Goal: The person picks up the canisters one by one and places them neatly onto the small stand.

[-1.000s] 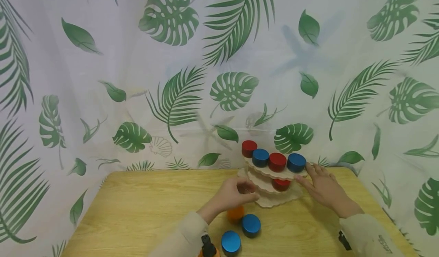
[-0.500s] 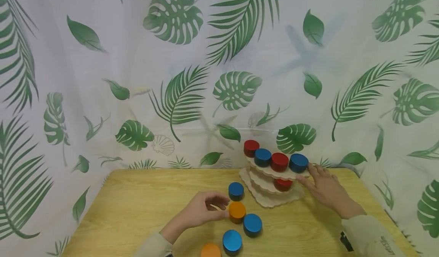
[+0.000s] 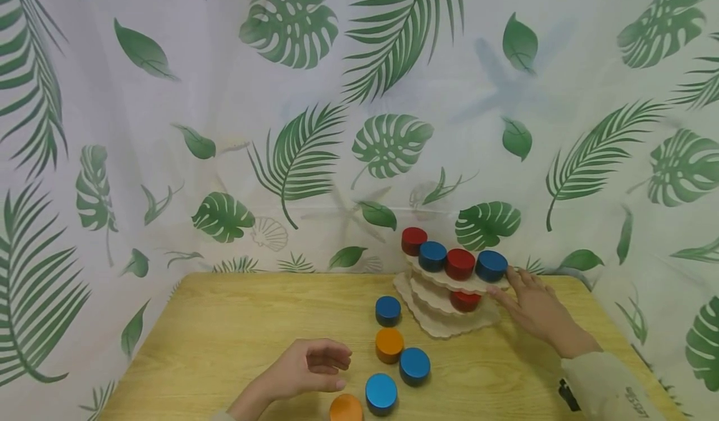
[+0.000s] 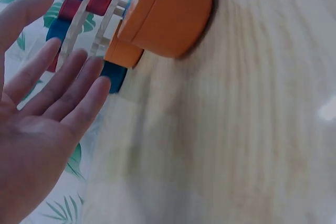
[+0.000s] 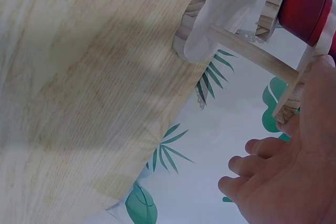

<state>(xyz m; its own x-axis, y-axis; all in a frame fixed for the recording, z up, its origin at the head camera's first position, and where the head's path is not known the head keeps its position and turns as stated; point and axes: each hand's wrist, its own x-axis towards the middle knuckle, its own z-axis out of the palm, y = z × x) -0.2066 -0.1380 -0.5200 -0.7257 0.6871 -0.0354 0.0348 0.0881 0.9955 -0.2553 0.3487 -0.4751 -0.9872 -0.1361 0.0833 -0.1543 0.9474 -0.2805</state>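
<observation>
In the head view my left hand (image 3: 306, 371) hovers over the table with loosely bent fingers and nothing in them. Nearest to it is an orange round lidded tin (image 3: 346, 408), partly cut off by the lower edge. To its right are a light blue tin (image 3: 381, 394), another blue tin (image 3: 415, 366), an orange tin (image 3: 389, 345) and a dark blue tin (image 3: 387, 310). My right hand (image 3: 536, 312) grips the right end of the top tier of a wooden tiered stand (image 3: 444, 324), thumb and index finger around the board in the right wrist view.
Red tins (image 3: 460, 264) and blue tins (image 3: 432, 256) alternate along the top tier. Another red tin (image 3: 465, 300) sits on the tier below. A leaf-print curtain (image 3: 314, 171) hangs behind the wooden table (image 3: 236, 309).
My left hand has drawn back left and toward me from the stand, its fingers empty, uncovering the dark blue and orange tins. My right hand keeps its place on the stand.
</observation>
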